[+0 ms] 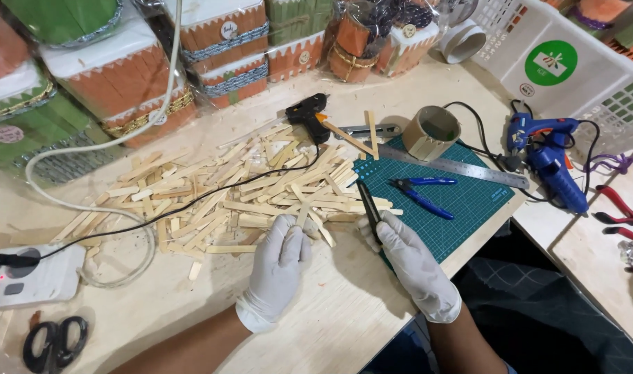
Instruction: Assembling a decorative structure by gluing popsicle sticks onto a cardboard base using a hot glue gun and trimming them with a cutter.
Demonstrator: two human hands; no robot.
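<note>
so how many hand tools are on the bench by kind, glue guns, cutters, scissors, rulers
glue guns: 2, a black one and a blue one
cutters or pliers: 3, a black pair in the right hand, a blue-handled pair on the green mat, a red-handled pair
black scissors: 1
steel ruler: 1
total: 7

Pale wooden stick (309, 211), flat, at pile's edge, black cutter (369, 208) upright beside it

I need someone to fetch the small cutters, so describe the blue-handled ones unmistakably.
Start at the green cutting mat on the table's right side. The blue-handled cutters lie near its middle, below the steel ruler. Unlike the blue glue gun off the mat, they are slim, with two thin handles.
</note>
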